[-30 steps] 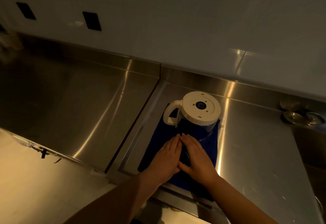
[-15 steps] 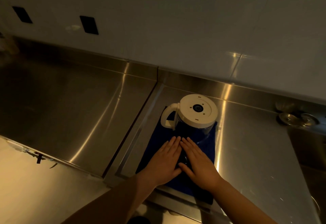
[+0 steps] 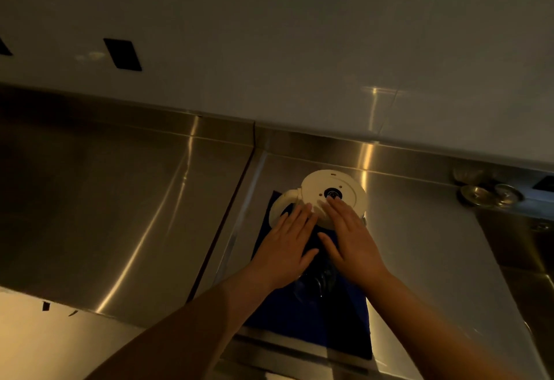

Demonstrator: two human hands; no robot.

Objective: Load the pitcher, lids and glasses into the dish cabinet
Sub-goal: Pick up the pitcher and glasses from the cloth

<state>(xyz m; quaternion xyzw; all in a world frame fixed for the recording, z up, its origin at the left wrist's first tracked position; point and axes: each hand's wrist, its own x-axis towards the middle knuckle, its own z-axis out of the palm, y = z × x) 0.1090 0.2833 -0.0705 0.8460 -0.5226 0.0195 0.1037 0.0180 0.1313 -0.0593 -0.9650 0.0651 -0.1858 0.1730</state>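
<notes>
A steel counter (image 3: 120, 215) fills the scene, with a white wall (image 3: 299, 35) at the far side. A dark blue mat (image 3: 299, 313) is laid on the right part of the counter, and the pitcher (image 3: 344, 185) is stood on it, apparently upside down, its white base uppermost and its handle (image 3: 280, 204) turned to the left. Something clear and glassy is seen on the mat near the pitcher, too dim to identify. No dish cabinet is in view.

The left hand (image 3: 284, 248) and the right hand (image 3: 350, 242) are held flat and open, side by side, fingers stretched over the near edge of the pitcher's base; nothing is gripped, and whether the base is touched cannot be told.

For a good pickup, the handle would best be taken by one hand while the body is steadied by the other, and the pitcher lifted straight up so the clear thing beside it is not knocked.
</notes>
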